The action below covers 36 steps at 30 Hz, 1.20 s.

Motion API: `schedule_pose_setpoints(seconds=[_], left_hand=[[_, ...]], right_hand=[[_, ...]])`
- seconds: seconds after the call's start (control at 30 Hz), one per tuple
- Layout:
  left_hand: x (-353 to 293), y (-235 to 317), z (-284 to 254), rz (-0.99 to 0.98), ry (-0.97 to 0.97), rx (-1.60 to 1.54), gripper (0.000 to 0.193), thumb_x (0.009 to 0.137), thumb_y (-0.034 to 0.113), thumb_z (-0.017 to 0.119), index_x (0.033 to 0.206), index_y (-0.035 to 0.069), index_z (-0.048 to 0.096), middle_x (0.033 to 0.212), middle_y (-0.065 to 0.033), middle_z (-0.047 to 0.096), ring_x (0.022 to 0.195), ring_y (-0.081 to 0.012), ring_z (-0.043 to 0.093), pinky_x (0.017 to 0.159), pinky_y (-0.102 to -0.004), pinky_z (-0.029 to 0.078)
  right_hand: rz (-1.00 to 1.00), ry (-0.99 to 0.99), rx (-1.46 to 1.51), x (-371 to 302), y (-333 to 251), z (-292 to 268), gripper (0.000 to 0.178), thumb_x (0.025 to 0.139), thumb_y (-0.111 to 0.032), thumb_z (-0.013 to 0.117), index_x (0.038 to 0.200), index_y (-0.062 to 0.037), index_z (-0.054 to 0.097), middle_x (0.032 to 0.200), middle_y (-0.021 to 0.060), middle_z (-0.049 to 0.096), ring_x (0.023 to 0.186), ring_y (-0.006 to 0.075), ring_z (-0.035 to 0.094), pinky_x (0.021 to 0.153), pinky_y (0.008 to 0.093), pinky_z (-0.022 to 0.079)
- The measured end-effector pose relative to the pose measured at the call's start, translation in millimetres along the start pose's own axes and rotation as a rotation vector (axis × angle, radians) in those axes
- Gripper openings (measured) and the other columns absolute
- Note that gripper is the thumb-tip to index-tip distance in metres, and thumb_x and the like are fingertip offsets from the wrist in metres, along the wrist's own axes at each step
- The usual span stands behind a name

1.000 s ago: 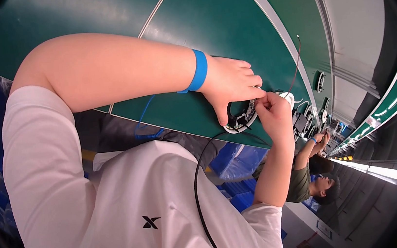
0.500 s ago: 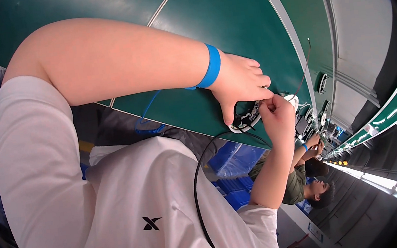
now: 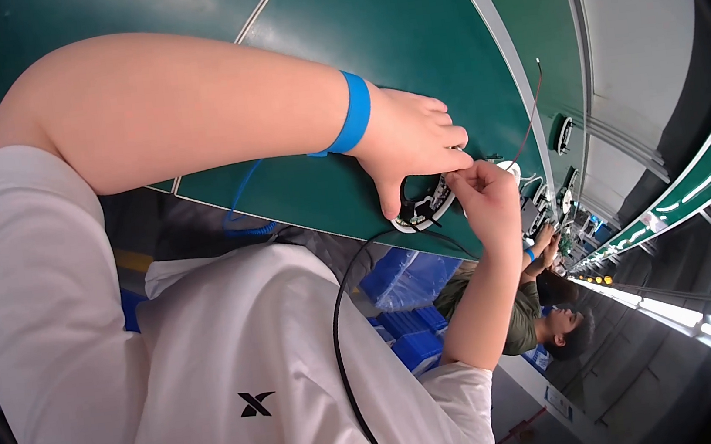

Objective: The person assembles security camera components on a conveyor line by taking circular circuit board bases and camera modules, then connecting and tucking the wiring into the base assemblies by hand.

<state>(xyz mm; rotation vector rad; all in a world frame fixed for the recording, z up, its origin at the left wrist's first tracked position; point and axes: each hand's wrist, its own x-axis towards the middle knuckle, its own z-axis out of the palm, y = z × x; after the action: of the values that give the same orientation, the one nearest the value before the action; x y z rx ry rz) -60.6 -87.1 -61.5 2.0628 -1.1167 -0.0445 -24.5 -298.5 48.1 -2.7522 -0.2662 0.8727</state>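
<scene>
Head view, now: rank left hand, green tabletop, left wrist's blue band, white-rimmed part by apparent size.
1. Green tabletop
2. Left hand
3. Unranked: blue band, white-rimmed part. Part is partly covered, so their order is unsure.

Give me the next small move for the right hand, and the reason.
I'd perhaps lift the right hand slightly, with the left hand steadying the white-rimmed round device: the right thumb and fingers bunch together beside the left fingers, over the device, and whatever they may pinch is hidden from this view.
</scene>
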Motion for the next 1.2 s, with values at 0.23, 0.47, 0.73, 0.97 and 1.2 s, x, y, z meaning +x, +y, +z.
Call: schedule_pose_setpoints(seconds=[0.23, 0.47, 0.73, 0.97, 1.2], left_hand=[[-0.6, -1.8, 0.2, 0.021, 0.037, -0.009, 0.103, 0.066, 0.056, 0.090, 0.145, 0.003, 0.050, 0.140, -0.0184, 0.054, 0.126, -0.0353, 0.054, 0.114, -0.0427, 0.038], [4.0, -0.5, -9.0, 0.031, 0.016, -0.043, 0.106, 0.062, 0.052, 0.092, 0.146, 0.003, 0.048, 0.141, -0.0168, 0.052, 0.127, -0.0342, 0.054, 0.115, -0.0431, 0.037], [3.1, 3.7, -10.7, 0.034, 0.065, -0.033, 0.107, 0.064, 0.051, 0.091, 0.148, 0.001, 0.046, 0.142, -0.0194, 0.051, 0.128, -0.0369, 0.053, 0.114, -0.0427, 0.038], [0.4, 7.7, -18.3, -0.036, -0.022, -0.098, 0.111, 0.065, 0.050, 0.092, 0.153, 0.005, 0.040, 0.151, -0.0213, 0.045, 0.142, -0.0392, 0.044, 0.125, -0.0488, 0.029], [3.8, 6.9, -14.7, -0.034, 0.013, -0.096, 0.111, 0.064, 0.048, 0.092, 0.152, 0.005, 0.041, 0.150, -0.0206, 0.045, 0.142, -0.0392, 0.043, 0.123, -0.0471, 0.031]], right_hand=[[0.092, -0.155, -0.064, 32.1, 0.9, -23.9, 0.033, 0.077, -0.013, 0.090, 0.066, -0.0006, 0.061, 0.056, 0.0028, 0.060, 0.051, 0.0089, 0.054, 0.047, 0.0280, 0.039], [0.087, -0.165, -0.014, 32.3, 6.9, -27.5, 0.037, 0.072, -0.016, 0.092, 0.064, -0.0024, 0.059, 0.055, 0.0033, 0.059, 0.049, 0.0111, 0.053, 0.045, 0.0293, 0.039], [0.031, 0.044, -0.070, 4.7, 14.3, -10.2, 0.035, 0.073, -0.029, 0.091, 0.083, -0.0026, 0.069, 0.074, 0.0109, 0.072, 0.067, 0.0266, 0.070, 0.063, 0.0384, 0.053], [-0.106, 0.828, 0.527, -44.8, 55.7, -23.2, 0.016, 0.096, -0.013, 0.073, 0.104, 0.0012, 0.074, 0.094, 0.0085, 0.077, 0.088, 0.0151, 0.071, 0.075, 0.0273, 0.052], [0.337, 0.777, 0.958, 20.4, 141.0, -39.2, 0.025, 0.106, -0.022, 0.060, 0.114, 0.0003, 0.069, 0.105, 0.0124, 0.078, 0.092, 0.0167, 0.073, 0.078, 0.0259, 0.053]])
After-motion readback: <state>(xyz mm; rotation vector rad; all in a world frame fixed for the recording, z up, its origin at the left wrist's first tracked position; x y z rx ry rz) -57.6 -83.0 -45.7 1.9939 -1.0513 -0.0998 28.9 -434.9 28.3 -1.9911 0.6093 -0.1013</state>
